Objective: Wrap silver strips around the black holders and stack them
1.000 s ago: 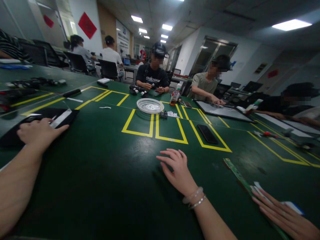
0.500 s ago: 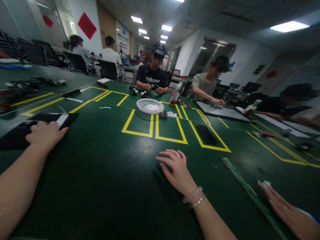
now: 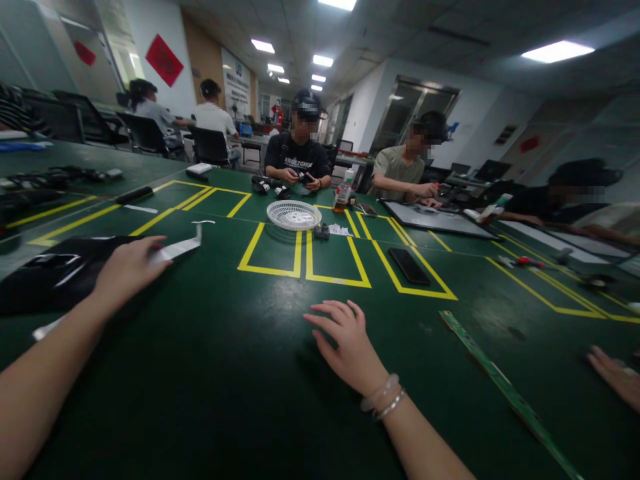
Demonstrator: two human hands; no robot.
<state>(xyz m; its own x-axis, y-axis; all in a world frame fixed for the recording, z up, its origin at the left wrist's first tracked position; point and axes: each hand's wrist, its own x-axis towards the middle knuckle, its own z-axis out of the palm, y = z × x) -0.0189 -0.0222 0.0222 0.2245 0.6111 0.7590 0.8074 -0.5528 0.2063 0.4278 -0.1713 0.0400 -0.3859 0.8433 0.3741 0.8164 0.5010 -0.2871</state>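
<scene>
My left hand (image 3: 127,270) reaches out to the left with its fingers closed on a white strip (image 3: 177,248). The strip sticks out past the fingers to the right, its far end curled up. Under and behind this hand lies a flat black panel (image 3: 47,277) on the green table (image 3: 225,373). My right hand (image 3: 347,340) rests on the table in the middle, fingers spread and holding nothing. Bracelets circle its wrist.
A long green strip (image 3: 493,377) lies at the right, and another person's hand (image 3: 617,377) rests near it. Farther off are a white basket (image 3: 293,215), a black phone (image 3: 409,265), a bottle (image 3: 342,197) and yellow taped boxes. Several people sit across the table.
My left hand has slid toward the centre, drawing the white strip and black panel along. The other person's hand at the right has pulled back toward the edge. My right hand stays put.
</scene>
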